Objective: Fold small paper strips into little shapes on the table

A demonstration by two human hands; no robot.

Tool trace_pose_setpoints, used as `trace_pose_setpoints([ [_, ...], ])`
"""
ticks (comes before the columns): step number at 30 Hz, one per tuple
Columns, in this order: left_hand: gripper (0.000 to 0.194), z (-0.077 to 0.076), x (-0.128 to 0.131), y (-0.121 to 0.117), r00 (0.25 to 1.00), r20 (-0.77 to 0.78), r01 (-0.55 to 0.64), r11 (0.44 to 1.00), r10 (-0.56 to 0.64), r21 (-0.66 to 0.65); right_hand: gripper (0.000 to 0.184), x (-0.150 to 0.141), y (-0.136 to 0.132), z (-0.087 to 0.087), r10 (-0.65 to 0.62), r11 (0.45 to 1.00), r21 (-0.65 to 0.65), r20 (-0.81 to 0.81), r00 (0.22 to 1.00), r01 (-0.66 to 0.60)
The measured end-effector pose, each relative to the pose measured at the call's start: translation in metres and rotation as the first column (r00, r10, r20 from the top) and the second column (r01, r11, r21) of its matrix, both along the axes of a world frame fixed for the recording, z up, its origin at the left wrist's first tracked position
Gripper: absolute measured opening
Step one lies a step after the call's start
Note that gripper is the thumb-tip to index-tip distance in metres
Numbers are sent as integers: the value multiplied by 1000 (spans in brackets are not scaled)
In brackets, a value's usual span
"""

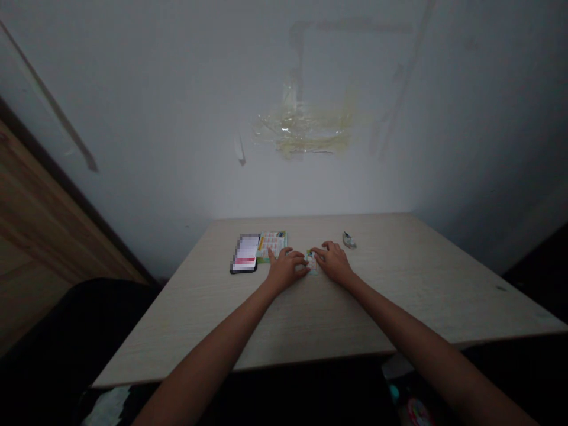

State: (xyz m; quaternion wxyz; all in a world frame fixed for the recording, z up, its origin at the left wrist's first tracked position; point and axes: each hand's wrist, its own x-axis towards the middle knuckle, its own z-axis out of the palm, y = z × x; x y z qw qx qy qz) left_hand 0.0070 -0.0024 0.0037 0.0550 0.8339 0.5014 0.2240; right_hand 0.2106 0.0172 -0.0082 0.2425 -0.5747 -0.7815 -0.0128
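A small, light printed card or packet (312, 264) with green and yellow patches lies on the table between my hands; its exact kind is too small to make out. My left hand (285, 271) is palm down with curved fingers, its thumb and a fingertip at the left edge of the card. From the other side my right hand (335, 263) bends over, fingertips on the card's upper right edge. The outer fingers of my left hand reach the edge of a printed booklet or flat box (272, 242), coloured green, white and yellow.
Left of the booklet lies a phone (245, 253) with a lit, partly pixelated screen. A small crumpled wrapper (349, 240) sits beyond my right hand. The pale wooden table (186, 319) meets a wall (168, 148) carrying old clear tape (306, 130).
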Motion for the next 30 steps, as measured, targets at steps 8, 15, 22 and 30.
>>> trace_pose_setpoints([
  [8, 20, 3, 2, -4, 1000, -13, -20, 1000, 20, 4, 35, 7, 7, -6, 90, 995, 54, -106, 990, -85],
  [15, 18, 3, 3, -4, 1000, 10, 3, 1000, -4, 24, 16, 8, 10, -7, 248, 968, 12, -188, 950, -250],
  [22, 17, 7, 10, -3, 1000, -2, -2, 999, 2, 45, 12, 1, 4, 3, 164, 985, -19, -178, 970, -170],
  [30, 14, 7, 8, 0, 1000, -12, -23, 1000, 23, -11, 11, -1, 2, 6, 137, 989, -43, -129, 982, -144],
])
